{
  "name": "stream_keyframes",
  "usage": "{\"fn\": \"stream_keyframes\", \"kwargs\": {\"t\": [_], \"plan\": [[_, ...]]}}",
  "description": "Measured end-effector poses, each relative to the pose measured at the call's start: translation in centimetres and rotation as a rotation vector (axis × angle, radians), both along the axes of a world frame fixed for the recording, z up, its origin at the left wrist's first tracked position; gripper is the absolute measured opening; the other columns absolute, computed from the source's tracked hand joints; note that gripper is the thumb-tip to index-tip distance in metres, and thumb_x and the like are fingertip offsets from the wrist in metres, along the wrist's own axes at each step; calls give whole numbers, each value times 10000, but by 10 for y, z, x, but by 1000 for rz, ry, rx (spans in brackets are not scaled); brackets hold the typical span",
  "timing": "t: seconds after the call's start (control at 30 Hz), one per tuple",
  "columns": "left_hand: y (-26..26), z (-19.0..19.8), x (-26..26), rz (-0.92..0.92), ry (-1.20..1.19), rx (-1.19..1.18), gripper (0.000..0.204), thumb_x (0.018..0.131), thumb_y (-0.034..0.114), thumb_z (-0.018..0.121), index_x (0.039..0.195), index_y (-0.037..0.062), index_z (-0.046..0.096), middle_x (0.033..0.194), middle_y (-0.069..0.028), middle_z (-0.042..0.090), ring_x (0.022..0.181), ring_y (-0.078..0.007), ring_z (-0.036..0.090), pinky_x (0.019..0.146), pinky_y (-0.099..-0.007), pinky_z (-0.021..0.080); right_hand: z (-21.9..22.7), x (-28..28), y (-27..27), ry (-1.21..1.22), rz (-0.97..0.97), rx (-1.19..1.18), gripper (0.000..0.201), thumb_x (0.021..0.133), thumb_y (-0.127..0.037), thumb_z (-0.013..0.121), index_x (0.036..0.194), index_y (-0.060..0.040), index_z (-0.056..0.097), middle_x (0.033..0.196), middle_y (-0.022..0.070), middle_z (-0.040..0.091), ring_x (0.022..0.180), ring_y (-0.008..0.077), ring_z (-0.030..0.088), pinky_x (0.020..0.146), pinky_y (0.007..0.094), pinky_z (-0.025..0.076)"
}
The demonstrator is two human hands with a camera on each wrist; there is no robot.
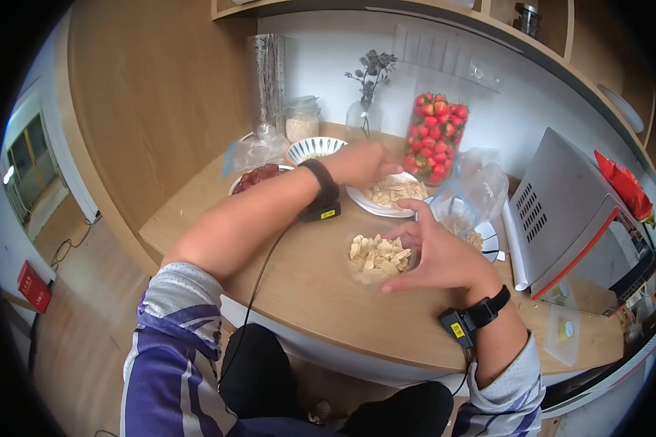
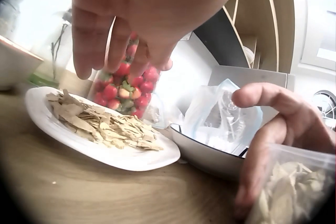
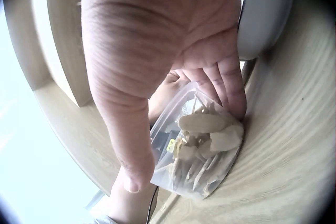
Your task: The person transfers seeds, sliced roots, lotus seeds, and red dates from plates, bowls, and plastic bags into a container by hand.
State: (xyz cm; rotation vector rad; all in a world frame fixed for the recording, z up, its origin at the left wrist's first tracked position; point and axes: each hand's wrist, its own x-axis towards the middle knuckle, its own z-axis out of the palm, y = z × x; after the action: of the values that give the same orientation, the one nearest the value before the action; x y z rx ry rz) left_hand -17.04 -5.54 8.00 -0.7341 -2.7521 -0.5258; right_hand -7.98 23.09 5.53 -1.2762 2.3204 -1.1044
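My left hand [image 1: 361,164] hovers over a white plate [image 2: 105,155] of dried pale root slices [image 1: 397,192]. Its fingers hang down loosely above the slices, with nothing between them in the left wrist view. My right hand [image 1: 448,255] curves around a clear plastic container [image 3: 169,109] standing on the table. The thumb lies along the near side and the other fingers reach round the far side. Inside the container is a heap of similar pale slices [image 1: 379,253]. The right index finger is raised above the container's rim.
Behind the plate stands a clear bag of strawberries [image 1: 436,138]. To the left are a striped bowl [image 1: 328,143], a jar [image 1: 302,120] and a dish of red dates [image 1: 259,176]. A clear plastic bag [image 1: 481,186] and a microwave [image 1: 568,218] occupy the right.
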Motion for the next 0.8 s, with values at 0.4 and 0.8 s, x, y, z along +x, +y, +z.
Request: {"fn": "stream_keyframes", "kwargs": {"t": [0.4, 0.8], "plan": [[7, -2, 40, -184, 248, 214, 314, 1159, 196, 694, 1406, 17, 767, 1175, -218, 744, 1138, -391, 726, 1005, -468, 593, -11, 8, -3, 24, -60, -23, 1466, 803, -400, 1111, 1747, 35, 77, 1519, 279, 696, 1294, 321, 719, 1135, 428, 583], [28, 18, 138, -425, -321, -233, 535, 1011, 211, 854, 1490, 76, 657, 1448, -148, 657, 1254, -391, 735, 1013, -515, 625, -64, 15, 5, -39, 20, -320, 1383, 844, -81, 1044, 1751, -33, 1, 1647, 254, 547, 1550, 360, 577, 1342, 535, 435]]}}
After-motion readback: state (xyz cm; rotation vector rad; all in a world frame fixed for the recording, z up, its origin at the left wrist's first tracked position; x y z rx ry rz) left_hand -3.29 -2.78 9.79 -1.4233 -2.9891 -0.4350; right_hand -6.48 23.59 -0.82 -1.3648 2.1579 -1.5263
